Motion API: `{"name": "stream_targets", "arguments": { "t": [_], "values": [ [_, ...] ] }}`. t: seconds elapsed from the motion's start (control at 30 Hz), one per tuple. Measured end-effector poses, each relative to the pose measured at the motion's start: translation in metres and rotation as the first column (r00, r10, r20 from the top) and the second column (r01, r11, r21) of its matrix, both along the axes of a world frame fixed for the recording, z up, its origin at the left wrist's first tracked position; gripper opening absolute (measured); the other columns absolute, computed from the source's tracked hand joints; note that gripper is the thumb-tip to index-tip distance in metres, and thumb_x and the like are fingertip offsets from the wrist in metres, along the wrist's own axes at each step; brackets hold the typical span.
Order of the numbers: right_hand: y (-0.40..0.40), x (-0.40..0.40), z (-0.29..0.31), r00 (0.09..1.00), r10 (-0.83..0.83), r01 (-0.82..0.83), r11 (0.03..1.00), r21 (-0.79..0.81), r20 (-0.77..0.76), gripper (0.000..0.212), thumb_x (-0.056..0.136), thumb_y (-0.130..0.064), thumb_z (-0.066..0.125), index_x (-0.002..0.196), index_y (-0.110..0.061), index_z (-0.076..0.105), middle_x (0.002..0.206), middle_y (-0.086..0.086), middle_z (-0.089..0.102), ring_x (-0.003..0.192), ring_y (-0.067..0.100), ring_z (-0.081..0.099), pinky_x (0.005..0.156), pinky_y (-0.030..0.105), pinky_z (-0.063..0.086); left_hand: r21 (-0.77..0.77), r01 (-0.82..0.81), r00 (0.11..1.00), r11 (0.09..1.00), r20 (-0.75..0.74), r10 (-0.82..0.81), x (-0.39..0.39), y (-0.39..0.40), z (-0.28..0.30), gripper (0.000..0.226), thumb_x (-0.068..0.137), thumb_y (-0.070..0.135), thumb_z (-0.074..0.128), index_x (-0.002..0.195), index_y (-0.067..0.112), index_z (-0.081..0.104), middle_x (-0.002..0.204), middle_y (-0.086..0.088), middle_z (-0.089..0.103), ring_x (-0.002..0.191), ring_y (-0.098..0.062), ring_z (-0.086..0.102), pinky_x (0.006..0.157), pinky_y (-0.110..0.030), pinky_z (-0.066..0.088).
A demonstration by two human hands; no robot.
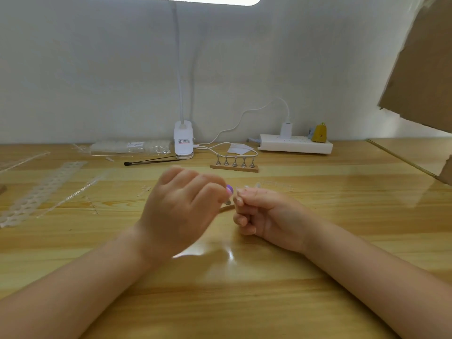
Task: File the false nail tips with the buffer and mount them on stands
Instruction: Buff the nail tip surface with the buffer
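— What's over at nine o'clock on the desk (244,302)?

— Empty tip strips (41,189), lying flat. Past them, toward eleven, a clear bag (129,147) and a black brush (151,160).

— And the hands?

— Dead centre, nearly touching. The left hand (181,211) is curled, back up, fingers closed on the buffer (229,189); only its purple end peeks out. The right hand (264,214) is curled too, thumb and forefinger pinched together, perhaps on a nail tip, but it's too blurred to tell.

— The stands?

— At twelve, just beyond the hands: five stands (234,163) on a wooden base. More tips (274,185) lie at one o'clock beside the right hand. Behind: lamp (183,140), then power strip (296,144) toward two.
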State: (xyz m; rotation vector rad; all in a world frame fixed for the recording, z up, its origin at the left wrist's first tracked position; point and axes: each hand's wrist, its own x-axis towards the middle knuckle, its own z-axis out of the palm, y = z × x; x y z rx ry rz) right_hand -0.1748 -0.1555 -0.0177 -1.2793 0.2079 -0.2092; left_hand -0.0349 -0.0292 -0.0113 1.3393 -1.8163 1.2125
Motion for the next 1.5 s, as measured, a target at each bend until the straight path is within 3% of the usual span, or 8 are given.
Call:
{"name": "stream_targets", "arguments": {
  "t": [0.23, 0.37, 0.47, 0.57, 0.93, 1.03, 1.2, 1.5],
  "values": [
    [-0.001, 0.002, -0.002, 0.999, 0.031, -0.029, 0.997, -0.071, 0.016, 0.014, 0.076, -0.007, 0.058, 0.089, -0.006, 0.052, 0.068, 0.005, 0.044, 0.060, 0.014, 0.043, 0.052, 0.024, 0.030, -0.017, 0.123, 0.991, 0.992, 0.044, -0.123, -0.024, -0.003, -0.003, 0.020, 0.084, 0.010, 0.066, 0.091, 0.021, 0.050, 0.093, 0.008, 0.072, 0.066, -0.019, 0.062, 0.069, -0.035, 0.042],
    [-0.002, 0.001, -0.002, 1.000, -0.004, 0.004, 1.000, 0.001, 0.004, 0.012, 0.082, -0.021, 0.053, 0.074, -0.012, 0.053, 0.061, -0.001, 0.040, 0.058, 0.012, 0.047, 0.049, 0.020, 0.033, 0.024, -0.024, 0.997, 0.999, -0.067, 0.026, 0.003, 0.003, 0.003, 0.026, 0.083, 0.011, 0.070, 0.093, 0.021, 0.048, 0.092, 0.007, 0.072, 0.070, -0.020, 0.066, 0.070, -0.039, 0.044],
    [-0.001, 0.002, -0.003, 1.000, 0.001, 0.000, 1.000, -0.018, 0.028, 0.007, 0.081, -0.016, 0.057, 0.079, -0.010, 0.054, 0.069, 0.004, 0.041, 0.059, 0.012, 0.045, 0.051, 0.022, 0.031, 0.007, 0.102, 0.987, 0.995, -0.123, -0.100, -0.009, 0.001, 0.002, 0.025, 0.083, 0.010, 0.069, 0.093, 0.022, 0.049, 0.097, 0.009, 0.071, 0.076, -0.016, 0.067, 0.072, -0.042, 0.046],
    [-0.001, 0.002, -0.002, 0.999, 0.023, -0.022, 0.999, -0.043, 0.023, 0.022, 0.070, -0.003, 0.059, 0.090, -0.006, 0.051, 0.071, 0.006, 0.044, 0.061, 0.014, 0.041, 0.055, 0.026, 0.027, 0.046, 0.172, 0.985, 0.984, -0.027, -0.171, -0.022, -0.003, -0.005, 0.024, 0.083, 0.005, 0.065, 0.093, 0.022, 0.051, 0.103, 0.010, 0.071, 0.080, -0.014, 0.066, 0.075, -0.038, 0.046],
    [-0.003, 0.002, -0.003, 1.000, -0.024, 0.023, 0.999, 0.044, 0.016, 0.010, 0.078, -0.014, 0.053, 0.087, -0.009, 0.055, 0.067, 0.000, 0.052, 0.058, 0.011, 0.046, 0.050, 0.021, 0.035, 0.100, 0.100, 0.995, 0.990, -0.018, -0.099, -0.011, -0.003, -0.009, 0.027, 0.084, 0.003, 0.064, 0.093, 0.023, 0.049, 0.104, 0.009, 0.072, 0.085, -0.014, 0.067, 0.080, -0.034, 0.041],
    [-0.004, 0.002, -0.004, 0.998, -0.054, 0.051, 0.990, 0.132, 0.022, 0.009, 0.082, -0.019, 0.052, 0.078, -0.010, 0.053, 0.062, -0.001, 0.045, 0.057, 0.012, 0.046, 0.048, 0.020, 0.037, 0.133, -0.016, 0.990, 0.991, -0.137, 0.035, 0.007, 0.001, -0.006, 0.030, 0.074, -0.004, 0.074, 0.089, 0.017, 0.059, 0.096, 0.006, 0.073, 0.078, -0.017, 0.070, 0.077, -0.039, 0.045],
    [-0.003, 0.002, -0.004, 0.998, -0.062, 0.059, 0.993, 0.098, 0.025, 0.010, 0.085, -0.016, 0.051, 0.084, -0.012, 0.060, 0.066, -0.001, 0.050, 0.057, 0.011, 0.047, 0.049, 0.020, 0.037, 0.049, 0.125, 0.982, 0.991, -0.146, -0.117, -0.013, -0.004, -0.004, 0.019, 0.090, 0.005, 0.056, 0.090, 0.021, 0.045, 0.102, 0.004, 0.071, 0.083, -0.013, 0.065, 0.080, -0.038, 0.044],
    [-0.001, 0.002, -0.001, 0.990, -0.132, 0.122, 0.977, 0.176, 0.045, 0.020, 0.081, -0.032, 0.059, 0.070, -0.015, 0.060, 0.057, -0.003, 0.038, 0.054, 0.011, 0.046, 0.047, 0.020, 0.035, 0.304, 0.147, 0.942, 0.941, -0.335, -0.039, 0.011, -0.001, -0.014, 0.010, 0.084, 0.010, 0.068, 0.089, 0.011, 0.060, 0.086, 0.009, 0.067, 0.074, -0.010, 0.064, 0.076, -0.040, 0.049]
  ]
}}
